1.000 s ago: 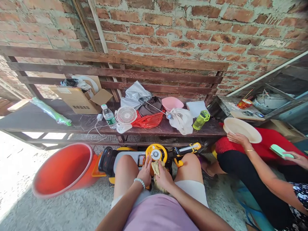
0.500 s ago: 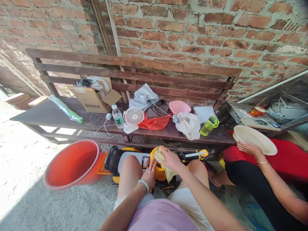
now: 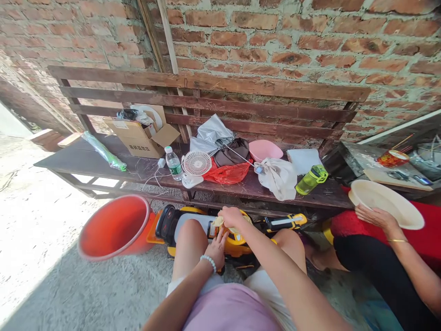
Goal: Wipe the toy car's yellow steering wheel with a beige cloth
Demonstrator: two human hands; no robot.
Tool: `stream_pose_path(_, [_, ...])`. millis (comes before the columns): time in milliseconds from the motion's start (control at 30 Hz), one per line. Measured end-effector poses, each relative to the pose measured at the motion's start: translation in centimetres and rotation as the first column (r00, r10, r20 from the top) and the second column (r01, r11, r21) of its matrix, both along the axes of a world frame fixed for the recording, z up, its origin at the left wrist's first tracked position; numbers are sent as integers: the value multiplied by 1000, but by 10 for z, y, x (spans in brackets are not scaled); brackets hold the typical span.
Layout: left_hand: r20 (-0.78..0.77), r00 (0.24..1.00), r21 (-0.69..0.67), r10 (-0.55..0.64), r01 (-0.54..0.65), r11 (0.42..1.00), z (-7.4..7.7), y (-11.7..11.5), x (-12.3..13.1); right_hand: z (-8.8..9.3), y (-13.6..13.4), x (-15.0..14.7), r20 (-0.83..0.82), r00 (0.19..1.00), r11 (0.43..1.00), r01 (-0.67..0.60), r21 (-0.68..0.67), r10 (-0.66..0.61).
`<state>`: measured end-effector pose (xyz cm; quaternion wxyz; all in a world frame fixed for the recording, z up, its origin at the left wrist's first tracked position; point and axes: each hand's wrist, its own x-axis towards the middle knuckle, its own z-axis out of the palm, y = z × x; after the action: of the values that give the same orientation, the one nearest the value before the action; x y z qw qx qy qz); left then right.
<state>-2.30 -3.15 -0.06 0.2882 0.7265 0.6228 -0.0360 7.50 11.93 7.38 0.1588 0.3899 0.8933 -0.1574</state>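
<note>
Between my knees sits a yellow and black ride-on toy vehicle (image 3: 237, 249) with a grey seat. My right hand (image 3: 233, 218) is closed on a pale yellow cloth (image 3: 218, 222) and presses it to the vehicle near a label in front of the seat. Most of the cloth is hidden under that hand. Just below it, my left hand (image 3: 216, 252), with a beaded bracelet, lies on the vehicle with fingers stretched out. The fingertips come close to the cloth; whether they touch it I cannot tell.
An orange-red tub (image 3: 113, 230) stands at the left. Across the front runs a dark wooden bench (image 3: 138, 177) with a cardboard box (image 3: 138, 138), water bottle (image 3: 173, 164), fan (image 3: 196, 163), umbrella (image 3: 213, 133) and green bottle (image 3: 311, 179). At right, another person's hand (image 3: 377, 217) holds a cream basin (image 3: 389, 202).
My right hand has moved left across the vehicle with the cloth, which hung down before and is now bunched under it. The camera view has shifted a little.
</note>
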Motion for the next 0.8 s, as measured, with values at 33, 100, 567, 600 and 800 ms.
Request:
stream_pose_path(33, [4,1000,6,0,0,1000,-1,0,0,-1,4,5,-21,997,997,71,-4,-71])
stream_pose_path(100, [12,1000,19,7,-8,1000,-3,-1,1,-4,13,18,-44,977,978,207,-7,-208])
stream_pose_path(567, [8,999,41,35,-35,999,-12,0,5,-36,-39,98,-144,573,591,779,-208,-806])
stream_pose_path(600, [2,999,43,39,-39,998,-13,0,6,-41,-45,101,-178,520,549,798,-249,-836])
stream_pose_path(800, [-6,999,69,41,-40,997,-17,1,7,-65,-91,94,-299,-38,186,708,-682,-953])
